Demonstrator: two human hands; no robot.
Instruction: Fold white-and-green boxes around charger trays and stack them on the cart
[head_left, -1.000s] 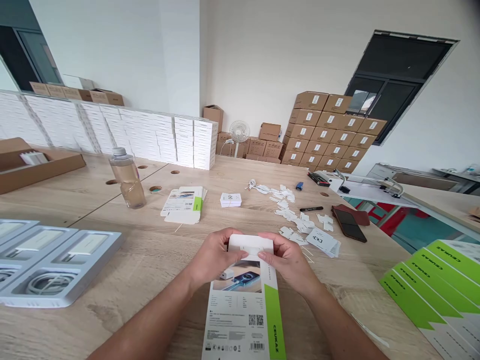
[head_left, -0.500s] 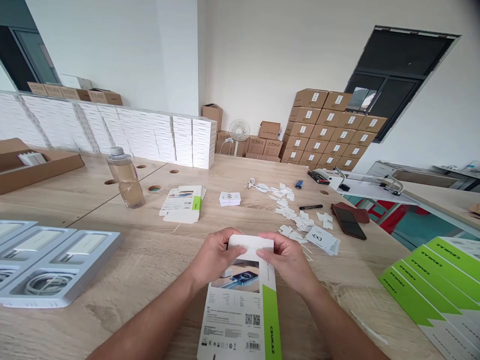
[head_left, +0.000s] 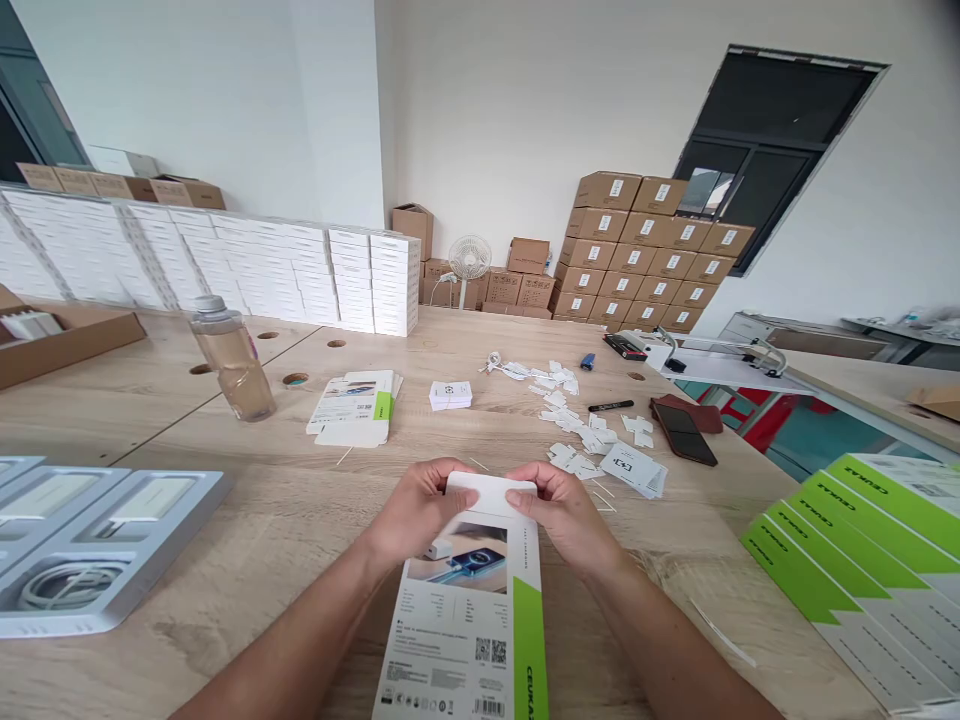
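A white and green printed packaging box (head_left: 457, 625) lies in front of me, its back print facing up. My left hand (head_left: 424, 505) pinches the left corner of the white end flap (head_left: 491, 493), thumb on top and fingers behind. At the flap's right corner my right hand (head_left: 559, 510) grips in the same way. The fingers behind the flap are partly hidden. The box's near end runs out of the bottom of the view.
Left stands a grey-white tray (head_left: 169, 535) of chargers and cables, with a water bottle (head_left: 234, 362) beyond. Flat box sleeves (head_left: 349, 405), a card stack (head_left: 450, 396), paper scraps (head_left: 574, 460) and a phone (head_left: 684, 433) lie ahead. Green-and-white boxes (head_left: 847, 560) are stacked right.
The view has shifted slightly to the right, so the scene sits further left. Both hands keep hold of the flap; the thumbs have moved up a little on it.
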